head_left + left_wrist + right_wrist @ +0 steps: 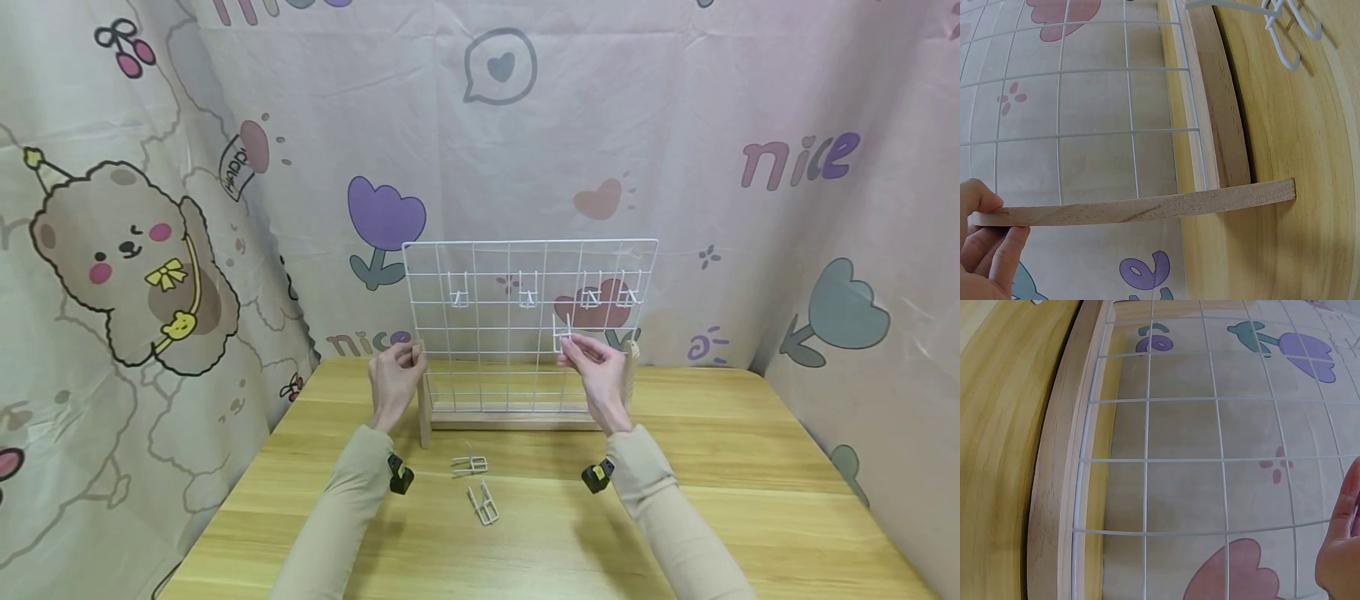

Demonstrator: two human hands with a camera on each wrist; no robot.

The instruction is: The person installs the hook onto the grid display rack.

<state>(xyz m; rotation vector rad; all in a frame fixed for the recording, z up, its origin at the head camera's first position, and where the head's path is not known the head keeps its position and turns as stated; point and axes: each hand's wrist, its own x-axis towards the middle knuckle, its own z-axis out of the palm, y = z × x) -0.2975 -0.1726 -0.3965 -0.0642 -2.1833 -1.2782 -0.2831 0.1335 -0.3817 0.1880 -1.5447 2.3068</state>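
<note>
A white wire grid [508,328] stands upright in a wooden base [517,423]. My left hand [395,383] grips the top of the wooden side post [1147,208], thumb on one face and fingers on the other. In front of the grid's right half, my right hand [597,377] pinches a small white wire hook [562,337] by its lower end, prongs pointing up. Only part of the right hand [1340,550] shows at the edge of the right wrist view, with the hook out of frame. Several similar hooks [528,297] hang in a row along the grid's upper part.
Two loose white hooks, one [470,465] behind the other [484,505], lie on the wooden table [720,500] before the stand. A printed curtain [637,100] hangs behind the table and along both sides.
</note>
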